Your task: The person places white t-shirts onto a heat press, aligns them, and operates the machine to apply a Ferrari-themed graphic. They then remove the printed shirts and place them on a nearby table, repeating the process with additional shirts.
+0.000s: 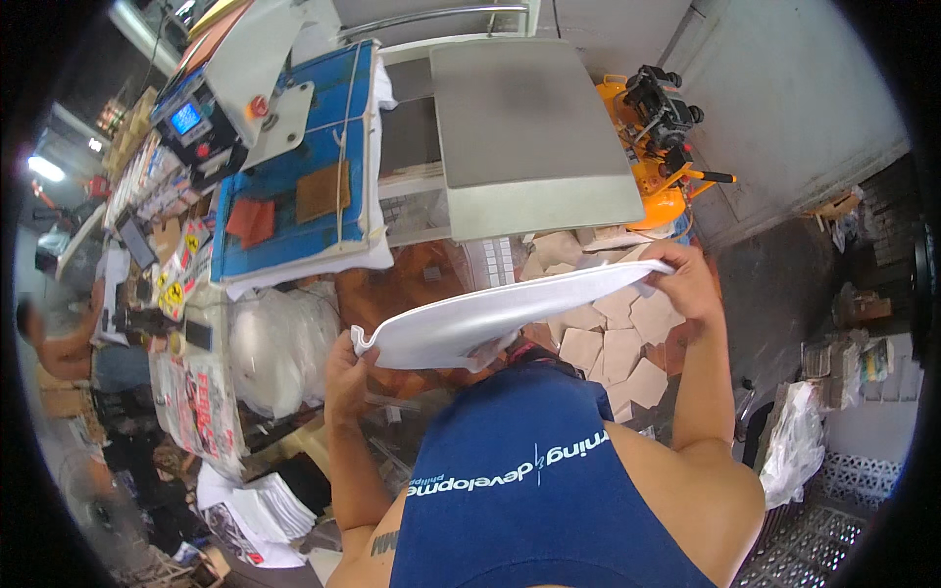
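Note:
A white cloth (490, 321) stretches between my two hands in front of my chest, its middle sagging toward me. My left hand (346, 380) pinches its left end, where the edge is bunched. Higher up on the right, my right hand (689, 284) grips the other end with closed fingers. Just beyond the cloth lies the flat grey bed (534, 127) of a press machine, and the cloth does not touch it. A blue-topped press plate (294, 137) with cord tied across it stands to the left of the bed.
The press's control box (186, 122) has a lit screen. An orange air compressor (655, 201) stands right of the bed. Pale flat pieces (618, 358) cover part of the floor. Stacked white fabric (270, 510) lies lower left. Another person's arm (74, 343) shows at far left.

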Demonstrator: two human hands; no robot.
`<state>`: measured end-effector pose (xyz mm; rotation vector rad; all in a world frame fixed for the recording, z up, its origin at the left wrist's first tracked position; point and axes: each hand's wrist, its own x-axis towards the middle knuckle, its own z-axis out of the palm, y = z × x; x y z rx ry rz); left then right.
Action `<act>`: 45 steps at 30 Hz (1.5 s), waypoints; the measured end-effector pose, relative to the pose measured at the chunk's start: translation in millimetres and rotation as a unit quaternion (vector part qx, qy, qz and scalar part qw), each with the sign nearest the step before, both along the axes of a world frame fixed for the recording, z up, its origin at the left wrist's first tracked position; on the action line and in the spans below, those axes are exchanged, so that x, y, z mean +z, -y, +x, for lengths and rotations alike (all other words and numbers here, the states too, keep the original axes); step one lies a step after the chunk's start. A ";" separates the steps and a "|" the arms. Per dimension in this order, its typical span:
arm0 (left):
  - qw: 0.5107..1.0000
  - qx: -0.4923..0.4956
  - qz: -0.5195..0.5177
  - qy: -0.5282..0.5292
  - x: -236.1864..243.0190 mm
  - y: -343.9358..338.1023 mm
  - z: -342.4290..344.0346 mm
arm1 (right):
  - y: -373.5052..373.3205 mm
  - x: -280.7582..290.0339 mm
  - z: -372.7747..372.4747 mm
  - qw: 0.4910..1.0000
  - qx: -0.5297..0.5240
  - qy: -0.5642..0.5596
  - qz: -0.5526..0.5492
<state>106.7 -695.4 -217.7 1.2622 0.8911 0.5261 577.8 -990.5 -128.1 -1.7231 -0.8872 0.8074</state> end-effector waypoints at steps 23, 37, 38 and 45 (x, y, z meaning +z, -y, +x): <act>0.676 0.189 0.678 -0.218 175.1 -301.5 381.8 | -373.9 27.4 317.4 0.848 -0.152 0.507 0.020; 0.878 -0.070 0.418 -0.223 8.5 -119.8 321.5 | -279.7 -123.1 229.3 0.899 -0.090 0.429 0.004; 0.876 -0.055 0.440 -0.191 18.8 -124.5 322.6 | -291.0 -123.9 228.3 0.887 -0.065 0.455 0.041; 0.858 0.257 0.391 -0.213 141.9 -192.6 219.3 | -319.4 -133.8 216.5 0.840 0.000 0.526 -0.129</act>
